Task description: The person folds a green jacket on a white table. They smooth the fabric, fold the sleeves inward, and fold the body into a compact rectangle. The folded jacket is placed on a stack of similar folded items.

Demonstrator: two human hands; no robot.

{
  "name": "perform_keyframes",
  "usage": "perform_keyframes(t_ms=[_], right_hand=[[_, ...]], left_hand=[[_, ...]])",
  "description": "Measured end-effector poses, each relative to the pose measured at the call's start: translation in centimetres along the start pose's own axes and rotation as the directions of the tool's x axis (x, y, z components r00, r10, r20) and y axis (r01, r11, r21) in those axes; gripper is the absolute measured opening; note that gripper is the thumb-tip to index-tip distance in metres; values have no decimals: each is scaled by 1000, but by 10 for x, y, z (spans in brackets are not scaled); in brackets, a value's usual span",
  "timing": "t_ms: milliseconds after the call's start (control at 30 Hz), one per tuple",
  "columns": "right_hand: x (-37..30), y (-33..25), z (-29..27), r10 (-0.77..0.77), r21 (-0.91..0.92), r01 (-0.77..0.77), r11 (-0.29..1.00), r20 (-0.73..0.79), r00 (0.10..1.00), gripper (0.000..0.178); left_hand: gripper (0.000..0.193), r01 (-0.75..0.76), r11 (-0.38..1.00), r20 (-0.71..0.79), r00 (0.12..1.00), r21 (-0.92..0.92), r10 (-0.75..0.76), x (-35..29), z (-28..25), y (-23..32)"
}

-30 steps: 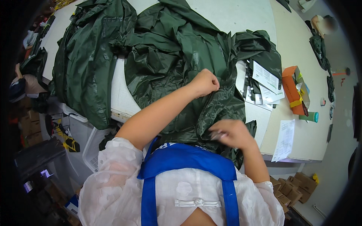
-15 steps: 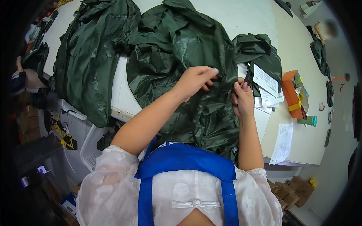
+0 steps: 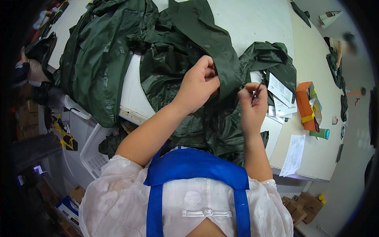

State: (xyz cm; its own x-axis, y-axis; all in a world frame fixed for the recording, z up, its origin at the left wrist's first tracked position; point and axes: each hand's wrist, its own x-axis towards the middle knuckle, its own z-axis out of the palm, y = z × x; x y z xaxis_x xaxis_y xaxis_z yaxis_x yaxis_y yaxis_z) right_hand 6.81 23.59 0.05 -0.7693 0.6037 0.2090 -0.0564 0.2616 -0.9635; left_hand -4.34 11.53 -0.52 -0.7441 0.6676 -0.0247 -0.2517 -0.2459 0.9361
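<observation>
Pinching the edge of the dark green garment (image 3: pixel 225 51) between left-hand (image 3: pixel 197 87) fingertips, we curl our right hand (image 3: pixel 253 108) closed around a small dark tool (image 3: pixel 256 95) just beside it. We seem to be working along that edge; the next move calls for taut cloth on the white table (image 3: pixel 256 17).

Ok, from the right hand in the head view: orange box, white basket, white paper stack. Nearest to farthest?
From the right hand:
1. White paper stack: just right of it, slightly farther up the picture.
2. Orange box: farther right.
3. White basket: well off to the left, lower in the picture.
</observation>
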Motion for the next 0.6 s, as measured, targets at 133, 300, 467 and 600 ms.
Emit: perform_keyframes(t_ms=[133,300,467,600], right_hand=[[-11,-9,15,-86,-255,101,961,72,994,33],[-14,-1,8,-67,-344,119,931,157,985,14],[-33,14,-19,517,323,-599,733,308,799,2],[-62,35,-30,480,323,-649,688,468,742,5]], left_hand=[[36,-88,987,34,996,134,84,-8,-4,3],[48,44,977,46,997,210,-55,-28,-13,-14],[55,465,804,217,885,-370,-412,-59,-22,-46],[53,424,750,18,876,-507,-483,-50,-25,-56]])
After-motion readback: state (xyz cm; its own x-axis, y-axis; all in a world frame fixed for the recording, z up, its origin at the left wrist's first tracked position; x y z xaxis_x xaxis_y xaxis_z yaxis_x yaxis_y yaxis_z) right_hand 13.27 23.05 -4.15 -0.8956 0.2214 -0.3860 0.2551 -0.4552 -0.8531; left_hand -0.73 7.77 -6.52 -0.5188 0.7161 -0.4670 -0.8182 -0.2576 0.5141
